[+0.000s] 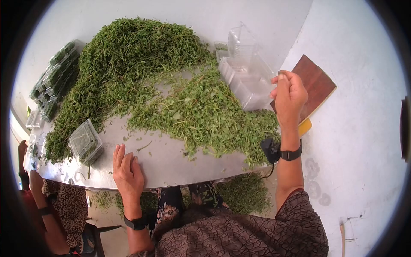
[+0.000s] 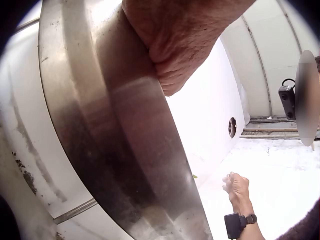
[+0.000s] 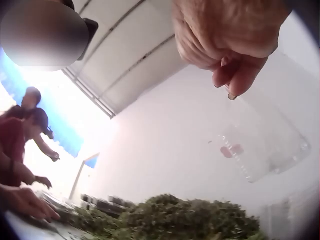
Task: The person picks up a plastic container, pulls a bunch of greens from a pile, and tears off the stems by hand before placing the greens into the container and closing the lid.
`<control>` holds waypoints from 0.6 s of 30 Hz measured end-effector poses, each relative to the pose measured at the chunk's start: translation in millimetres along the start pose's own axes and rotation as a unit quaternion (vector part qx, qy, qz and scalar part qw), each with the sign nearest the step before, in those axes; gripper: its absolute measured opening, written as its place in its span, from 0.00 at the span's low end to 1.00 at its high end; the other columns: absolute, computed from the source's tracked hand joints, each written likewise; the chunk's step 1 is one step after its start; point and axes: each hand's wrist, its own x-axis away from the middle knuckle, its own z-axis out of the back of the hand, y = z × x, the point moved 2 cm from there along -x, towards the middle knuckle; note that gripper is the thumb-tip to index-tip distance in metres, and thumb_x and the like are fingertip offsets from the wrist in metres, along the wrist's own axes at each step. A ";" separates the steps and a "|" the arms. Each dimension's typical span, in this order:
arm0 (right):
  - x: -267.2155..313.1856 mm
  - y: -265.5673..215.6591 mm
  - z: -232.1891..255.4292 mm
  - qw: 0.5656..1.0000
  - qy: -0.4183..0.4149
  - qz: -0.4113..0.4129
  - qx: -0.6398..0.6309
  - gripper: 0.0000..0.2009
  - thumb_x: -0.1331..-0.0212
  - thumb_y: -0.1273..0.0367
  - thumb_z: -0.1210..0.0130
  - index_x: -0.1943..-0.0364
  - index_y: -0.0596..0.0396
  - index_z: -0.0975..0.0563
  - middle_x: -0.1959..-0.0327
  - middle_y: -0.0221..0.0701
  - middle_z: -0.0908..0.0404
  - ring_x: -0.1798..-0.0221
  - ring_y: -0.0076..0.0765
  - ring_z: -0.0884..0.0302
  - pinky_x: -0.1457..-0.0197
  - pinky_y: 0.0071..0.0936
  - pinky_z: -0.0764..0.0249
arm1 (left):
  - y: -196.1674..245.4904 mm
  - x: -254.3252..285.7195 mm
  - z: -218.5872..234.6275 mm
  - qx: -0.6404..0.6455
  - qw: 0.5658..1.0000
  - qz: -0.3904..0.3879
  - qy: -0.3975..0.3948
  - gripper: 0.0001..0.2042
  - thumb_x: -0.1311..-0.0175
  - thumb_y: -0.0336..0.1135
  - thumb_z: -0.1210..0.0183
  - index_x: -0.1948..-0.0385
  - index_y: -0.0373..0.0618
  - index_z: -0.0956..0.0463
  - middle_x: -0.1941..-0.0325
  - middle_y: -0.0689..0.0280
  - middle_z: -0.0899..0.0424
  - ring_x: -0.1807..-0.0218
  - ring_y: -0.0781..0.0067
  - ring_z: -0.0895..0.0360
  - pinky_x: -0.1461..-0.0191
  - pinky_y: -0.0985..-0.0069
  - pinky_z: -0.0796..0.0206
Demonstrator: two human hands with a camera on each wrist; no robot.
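In the right wrist view, my right hand point(image 1: 291, 96) pinches a clear plastic container point(image 3: 285, 145) between thumb and fingers, raised above the greens. From the head view, that hand is beside a stack of clear plastic boxes point(image 1: 252, 92), and the held container's outline blends with them. My left hand point(image 1: 129, 171) rests at the near edge of the metal table point(image 1: 162, 165), fingers relaxed and holding nothing. Just beyond it, a lidded clear box point(image 1: 85, 141) with some greens inside stands tilted. Loose leafy green stems point(image 1: 205, 111) spread between the two hands.
A tall heap of greens point(image 1: 141, 47) fills the back of the table. Filled clear boxes point(image 1: 55, 79) are stacked at the far left. A brown board point(image 1: 314, 85) lies right of my right hand. Another person's arm point(image 1: 40, 201) reaches in at left. More greens point(image 1: 244, 195) lie below the table.
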 end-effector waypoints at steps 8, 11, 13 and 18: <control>58.0 -35.6 -22.9 0.966 -0.104 -0.104 -0.213 0.09 0.35 0.70 0.52 0.62 0.65 0.24 0.72 0.34 0.19 0.83 0.15 0.30 0.78 0.15 0.31 | 11.4 -0.5 5.7 0.059 0.998 -0.036 0.005 0.14 0.48 0.22 0.43 0.57 0.34 0.25 0.42 0.48 0.27 0.36 0.45 0.34 0.36 0.60 0.38; 75.8 -46.5 -35.9 0.945 -0.127 -0.140 -0.266 0.10 0.34 0.69 0.51 0.61 0.64 0.24 0.70 0.34 0.18 0.83 0.16 0.30 0.79 0.16 0.31 | 36.5 3.7 10.2 0.128 0.989 -0.076 -0.011 0.27 0.52 0.23 0.39 0.46 0.36 0.32 0.36 0.44 0.35 0.34 0.44 0.37 0.33 0.58 0.42; 87.5 -57.1 -45.0 0.920 -0.145 -0.185 -0.315 0.10 0.34 0.69 0.51 0.62 0.64 0.24 0.70 0.34 0.18 0.83 0.16 0.30 0.79 0.16 0.31 | 56.0 8.7 8.4 0.149 0.985 -0.082 -0.020 0.30 0.54 0.24 0.37 0.43 0.36 0.34 0.34 0.42 0.39 0.33 0.43 0.39 0.33 0.56 0.43; 107.3 -74.9 -57.6 0.879 -0.195 -0.241 -0.362 0.10 0.34 0.69 0.51 0.63 0.63 0.25 0.71 0.35 0.19 0.84 0.17 0.30 0.80 0.15 0.32 | 80.8 10.3 0.1 0.112 0.974 -0.194 0.018 0.45 0.63 0.28 0.28 0.36 0.44 0.43 0.30 0.37 0.51 0.28 0.40 0.50 0.31 0.44 0.55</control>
